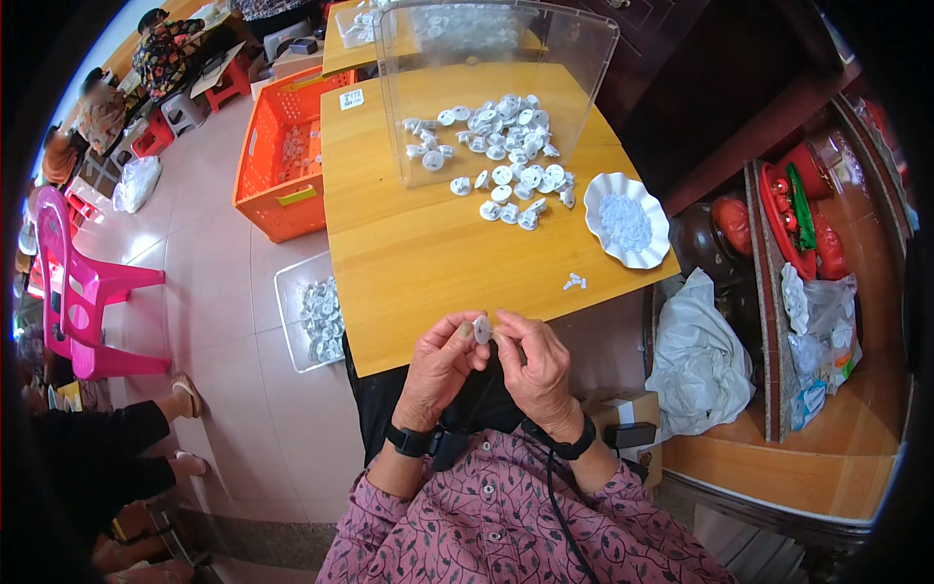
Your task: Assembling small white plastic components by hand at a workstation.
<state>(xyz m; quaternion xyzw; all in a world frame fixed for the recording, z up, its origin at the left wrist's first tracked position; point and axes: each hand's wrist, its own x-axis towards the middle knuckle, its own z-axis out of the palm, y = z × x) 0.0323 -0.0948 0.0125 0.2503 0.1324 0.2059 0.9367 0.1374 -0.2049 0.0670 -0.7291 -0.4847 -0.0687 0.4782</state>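
My left hand pinches a small round white plastic piece upright between thumb and fingers, just off the near edge of the yellow wooden table. At the piece's right side, my right hand has thumb and forefinger pressed together; whatever they grip is hidden. Several tiny white plastic parts lie on the table near its front edge. Beyond them stands a white scalloped dish filled with small translucent bits. A heap of similar round white pieces spreads over the far middle.
A clear plastic bin lies tipped behind the heap. Left of the table are an orange crate and a clear tray of white pieces on the floor. A pink chair stands farther left; a white sack sits at right. People sit far left.
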